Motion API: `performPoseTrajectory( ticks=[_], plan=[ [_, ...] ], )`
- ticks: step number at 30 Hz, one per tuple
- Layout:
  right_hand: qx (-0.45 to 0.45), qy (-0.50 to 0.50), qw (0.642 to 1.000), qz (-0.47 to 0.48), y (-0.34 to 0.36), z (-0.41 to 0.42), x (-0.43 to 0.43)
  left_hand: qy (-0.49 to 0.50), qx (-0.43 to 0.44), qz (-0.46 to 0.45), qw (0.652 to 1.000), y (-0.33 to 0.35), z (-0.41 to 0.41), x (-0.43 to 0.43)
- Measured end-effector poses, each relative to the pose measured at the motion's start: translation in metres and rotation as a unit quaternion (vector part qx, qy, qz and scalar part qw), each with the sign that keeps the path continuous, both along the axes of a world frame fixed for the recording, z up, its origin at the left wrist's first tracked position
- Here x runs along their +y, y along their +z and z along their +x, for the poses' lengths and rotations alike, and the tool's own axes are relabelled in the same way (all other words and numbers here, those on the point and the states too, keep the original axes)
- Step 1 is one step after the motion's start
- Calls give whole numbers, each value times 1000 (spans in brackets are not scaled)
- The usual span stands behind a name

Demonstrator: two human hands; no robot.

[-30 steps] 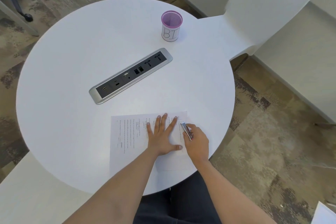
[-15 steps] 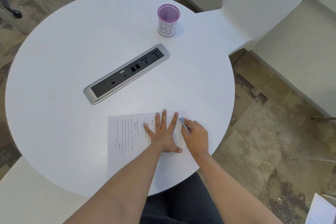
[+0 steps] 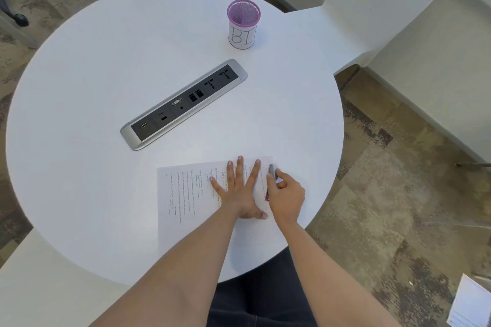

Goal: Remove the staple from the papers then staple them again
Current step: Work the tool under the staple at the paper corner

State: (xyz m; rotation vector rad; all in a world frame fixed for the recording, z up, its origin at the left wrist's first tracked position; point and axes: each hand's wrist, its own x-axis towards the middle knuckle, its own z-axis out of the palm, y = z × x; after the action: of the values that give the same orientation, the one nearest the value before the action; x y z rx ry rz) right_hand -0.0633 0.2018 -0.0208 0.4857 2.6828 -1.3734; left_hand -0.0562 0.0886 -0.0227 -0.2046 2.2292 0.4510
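Observation:
The printed papers (image 3: 186,194) lie on the round white table (image 3: 106,61) near its front edge. My left hand (image 3: 239,188) presses flat on them with the fingers spread. My right hand (image 3: 285,194) grips a small silver and pink stapler (image 3: 270,170) at the papers' far right corner. The tool's tip points away from me, and most of its body is hidden under my fingers. The staple itself is too small to see.
A silver power and data strip (image 3: 183,105) is set diagonally into the table's middle. A pink mesh cup (image 3: 243,24) labelled "BI" stands at the far side. A white chair (image 3: 372,2) is at the far right, and loose paper (image 3: 470,305) lies on the floor.
My right hand has slid slightly forward along the papers' right edge with the tool. My left hand stays flat on the sheets. The view has shifted a little.

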Motion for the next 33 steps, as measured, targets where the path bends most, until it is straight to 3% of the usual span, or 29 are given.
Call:
performPoseTrajectory(
  ticks=[3, 8, 18, 33],
  plan=[
    [-4, -11, 1000, 4, -1, 3, 12, -2, -1, -4, 1000, 1, 0, 0],
    [-20, 96, 992, 81, -2, 6, 18, -3, -3, -5, 1000, 1, 1, -1],
    [24, 164, 978, 129, 1, -7, 3, 6, 4, -4, 1000, -3, 2, 0],
    [22, 162, 975, 152, 4, -6, 4, 3, 2, 2, 1000, -3, 1, -1]
  ],
)
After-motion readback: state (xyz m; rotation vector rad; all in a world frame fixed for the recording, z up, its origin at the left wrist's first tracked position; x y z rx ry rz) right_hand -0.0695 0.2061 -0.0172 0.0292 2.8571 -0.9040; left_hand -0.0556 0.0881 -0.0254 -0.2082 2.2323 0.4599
